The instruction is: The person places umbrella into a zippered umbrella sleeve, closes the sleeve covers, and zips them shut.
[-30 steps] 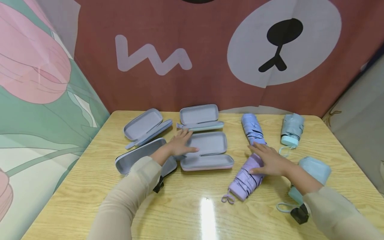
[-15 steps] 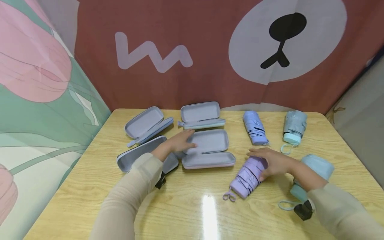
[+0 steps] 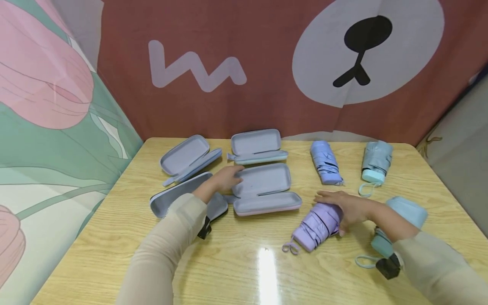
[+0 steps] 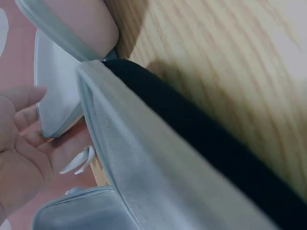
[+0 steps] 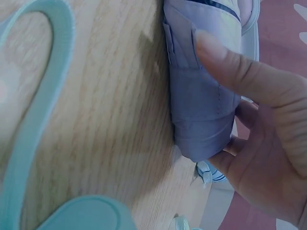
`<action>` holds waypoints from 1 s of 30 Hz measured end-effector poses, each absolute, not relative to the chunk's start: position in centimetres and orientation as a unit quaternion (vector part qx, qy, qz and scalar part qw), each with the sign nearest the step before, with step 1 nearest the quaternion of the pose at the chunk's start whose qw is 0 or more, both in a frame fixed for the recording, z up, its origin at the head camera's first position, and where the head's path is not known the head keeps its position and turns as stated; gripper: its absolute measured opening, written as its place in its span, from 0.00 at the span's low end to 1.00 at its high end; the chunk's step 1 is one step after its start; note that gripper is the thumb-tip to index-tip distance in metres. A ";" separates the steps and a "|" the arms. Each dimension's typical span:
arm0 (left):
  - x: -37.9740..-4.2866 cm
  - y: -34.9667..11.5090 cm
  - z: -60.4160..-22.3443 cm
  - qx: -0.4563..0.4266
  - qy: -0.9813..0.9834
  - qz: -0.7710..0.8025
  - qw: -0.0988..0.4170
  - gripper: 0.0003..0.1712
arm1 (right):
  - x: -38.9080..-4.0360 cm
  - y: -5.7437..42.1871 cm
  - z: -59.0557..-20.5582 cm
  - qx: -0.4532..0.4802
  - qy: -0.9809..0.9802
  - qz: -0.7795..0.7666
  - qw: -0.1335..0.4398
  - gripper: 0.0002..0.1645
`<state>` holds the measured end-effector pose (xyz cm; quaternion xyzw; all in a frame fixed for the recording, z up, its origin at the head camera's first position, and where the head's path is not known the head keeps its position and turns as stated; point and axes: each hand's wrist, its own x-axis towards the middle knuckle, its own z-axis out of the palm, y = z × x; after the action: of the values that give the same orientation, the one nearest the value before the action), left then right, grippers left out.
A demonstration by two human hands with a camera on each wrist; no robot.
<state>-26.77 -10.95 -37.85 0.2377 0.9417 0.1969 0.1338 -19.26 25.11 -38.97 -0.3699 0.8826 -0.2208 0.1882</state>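
Note:
My right hand (image 3: pixel 352 208) grips the far end of a purple folded umbrella (image 3: pixel 317 226) lying aslant on the table. In the right wrist view the thumb presses one side of the umbrella (image 5: pixel 204 103) and the fingers reach round the other. My left hand (image 3: pixel 224 179) is at the left edge of an unzipped glasses case (image 3: pixel 267 204) with a grey lining and pinkish outside. The left wrist view shows its fingers loosely bent beside the case's grey half (image 4: pixel 57 81); whether they touch it I cannot tell. A dark-edged open case (image 3: pixel 173 199) lies under the left forearm.
Two more open cases, one blue (image 3: pixel 187 156) and one pale green (image 3: pixel 257 146), lie at the back. A blue umbrella (image 3: pixel 325 163) and a grey-green umbrella (image 3: pixel 377 161) lie back right. A light blue case-like item (image 3: pixel 409 212) is beside the right forearm.
My right hand has come down from over the umbrella's upper part to grip its far end. My left hand has drawn slightly left, its fingers less spread.

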 end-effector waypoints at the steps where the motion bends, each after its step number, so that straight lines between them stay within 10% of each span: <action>1: -26.8 -11.0 -37.9 0.236 0.941 0.203 0.132 0.23 | -19.2 25.2 -39.0 -0.372 0.882 -0.220 0.190 0.56; 30: -26.8 -11.7 -38.2 0.098 0.850 0.478 0.199 0.17 | -18.2 24.5 -40.1 -0.331 0.932 -0.135 0.067 0.39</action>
<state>-26.75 -11.69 -38.19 0.0980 0.8501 0.4776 0.1989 -18.16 24.49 -40.06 -0.3310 0.9315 -0.1349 0.0672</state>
